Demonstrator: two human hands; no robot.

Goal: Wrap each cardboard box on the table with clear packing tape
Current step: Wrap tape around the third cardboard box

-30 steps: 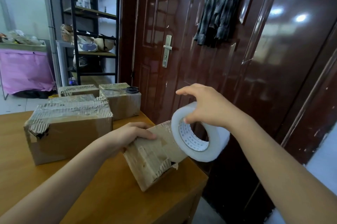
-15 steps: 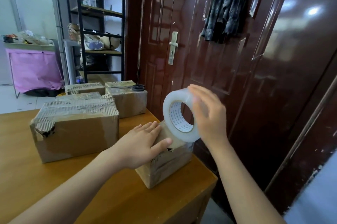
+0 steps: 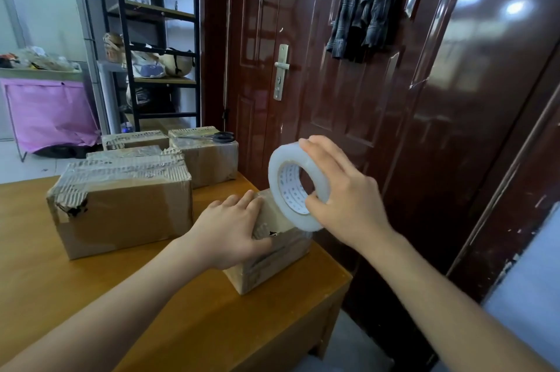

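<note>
A small cardboard box (image 3: 272,259) stands near the right edge of the wooden table (image 3: 121,296). My left hand (image 3: 230,232) lies flat on its top with straight fingers, the thumb against its front face. My right hand (image 3: 342,199) grips a roll of clear packing tape (image 3: 295,187), held upright just above the box's right end. A bigger, torn cardboard box (image 3: 121,208) sits to the left. Behind it are three more boxes, the nearest one at the back right (image 3: 209,159).
Black-handled scissors (image 3: 218,137) lie on the back right box. A dark red door (image 3: 333,84) with a metal handle stands close behind the table's right edge. A black shelf rack (image 3: 157,38) and a pink cloth bin (image 3: 48,114) are at the back left.
The small box went from tilted on an edge to flat on the table. My left hand moved onto its top. My right hand brought the roll up over the box's right end.
</note>
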